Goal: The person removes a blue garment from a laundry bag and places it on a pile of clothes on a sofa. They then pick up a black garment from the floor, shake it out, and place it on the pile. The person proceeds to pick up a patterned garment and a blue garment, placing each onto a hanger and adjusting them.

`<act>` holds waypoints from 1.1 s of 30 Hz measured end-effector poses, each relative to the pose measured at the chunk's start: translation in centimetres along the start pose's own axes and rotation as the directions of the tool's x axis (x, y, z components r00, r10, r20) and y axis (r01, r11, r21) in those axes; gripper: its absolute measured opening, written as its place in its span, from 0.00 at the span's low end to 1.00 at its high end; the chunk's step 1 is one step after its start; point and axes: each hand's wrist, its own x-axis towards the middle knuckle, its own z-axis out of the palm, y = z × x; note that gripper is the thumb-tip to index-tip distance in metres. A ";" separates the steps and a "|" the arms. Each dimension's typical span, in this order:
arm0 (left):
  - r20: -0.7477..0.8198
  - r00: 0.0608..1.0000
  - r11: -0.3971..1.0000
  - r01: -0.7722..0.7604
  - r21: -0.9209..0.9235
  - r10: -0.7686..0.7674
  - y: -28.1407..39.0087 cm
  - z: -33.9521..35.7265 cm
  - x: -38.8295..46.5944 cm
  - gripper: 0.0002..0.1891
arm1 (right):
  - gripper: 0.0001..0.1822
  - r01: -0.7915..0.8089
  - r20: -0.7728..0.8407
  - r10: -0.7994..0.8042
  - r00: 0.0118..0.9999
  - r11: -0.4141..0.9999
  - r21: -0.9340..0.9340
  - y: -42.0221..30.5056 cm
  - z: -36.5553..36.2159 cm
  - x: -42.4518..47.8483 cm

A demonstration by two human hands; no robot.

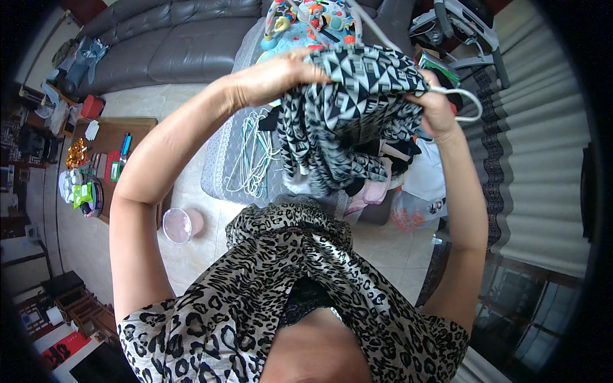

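My left hand point(287, 76) grips one end of a black-and-white patterned garment point(354, 95), thumb towards the middle. At the garment's other end, my right hand point(437, 107) is closed on the cloth and beside a white hanger point(471, 103), whose hook sticks out to the right. Most of the hanger is hidden by the cloth and hand. The garment hangs in folds over a sofa seat with a grey quilted cover point(218, 163). A bunch of white and green wire hangers point(251, 158) lies on that cover. Clothes, among them a pink piece point(373, 191), are heaped beneath the garment.
A baby play gym point(316, 21) stands at the far end of the cover. At right are a plastic bag point(412, 210) and a long curtain point(536, 143). To the left are a pink waste bin point(183, 225), a low wooden table point(136, 131) with small items and a leather sofa point(187, 52).
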 end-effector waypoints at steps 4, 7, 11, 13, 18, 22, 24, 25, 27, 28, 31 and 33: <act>-0.177 0.984 0.932 -0.084 -0.353 0.022 2.3 0.7 1.5 0.20 | 0.50 -0.180 0.003 0.180 0.984 0.982 -0.051 2.4 4.5 -2.1; -0.060 0.997 0.965 0.041 -0.261 -0.058 2.8 0.1 1.2 0.15 | 0.58 -0.335 0.073 0.353 0.933 0.923 -0.188 0.4 5.8 -2.2; 0.104 0.993 0.990 0.034 0.136 -0.049 3.2 0.2 -1.8 0.32 | 0.33 -0.172 0.105 0.213 0.971 0.936 -0.309 -0.9 1.5 -0.5; 0.281 0.946 0.961 0.084 0.265 -0.160 1.2 0.3 -1.5 0.39 | 0.21 -0.108 0.151 0.186 0.971 0.902 -0.419 -2.2 0.7 0.7; 0.258 0.966 0.733 -0.163 0.660 -0.018 0.5 2.0 -1.3 0.20 | 0.15 -0.176 0.042 0.232 0.972 0.831 -0.527 -1.3 -0.2 1.0; 0.096 0.950 0.741 -0.293 0.604 0.297 1.4 2.0 -0.8 0.19 | 0.16 -0.230 -0.127 0.202 0.971 0.934 -0.275 -0.9 -0.2 0.3; 0.117 0.993 0.955 -0.024 0.295 -0.011 1.9 2.1 -0.7 0.14 | 0.20 -0.178 -0.141 0.143 0.980 0.943 -0.282 -1.2 -1.0 0.6; 0.087 0.994 0.996 0.055 0.067 -0.061 2.2 2.8 -1.1 0.15 | 0.20 -0.162 -0.104 0.142 0.984 0.962 -0.219 -1.7 -1.1 0.7; 0.137 0.988 0.982 0.100 -0.160 -0.078 1.2 2.7 -1.6 0.28 | 0.19 -0.069 -0.018 0.067 0.998 0.982 -0.175 -2.7 -1.2 1.5; 0.141 0.987 0.948 0.118 -0.295 -0.079 0.7 2.9 -1.8 0.32 | 0.20 -0.067 -0.016 0.065 0.998 0.986 -0.151 -3.4 -0.8 1.7; 0.388 0.907 0.608 0.404 -0.684 -0.165 -2.5 4.3 -2.1 0.43 | 0.15 0.026 0.081 -0.006 0.997 0.969 -0.246 -4.3 -1.2 3.0; 0.437 0.846 0.626 0.524 -0.578 -0.305 -3.6 5.9 -3.0 0.39 | 0.13 0.074 0.059 -0.060 0.996 0.956 -0.285 -2.7 -1.7 3.8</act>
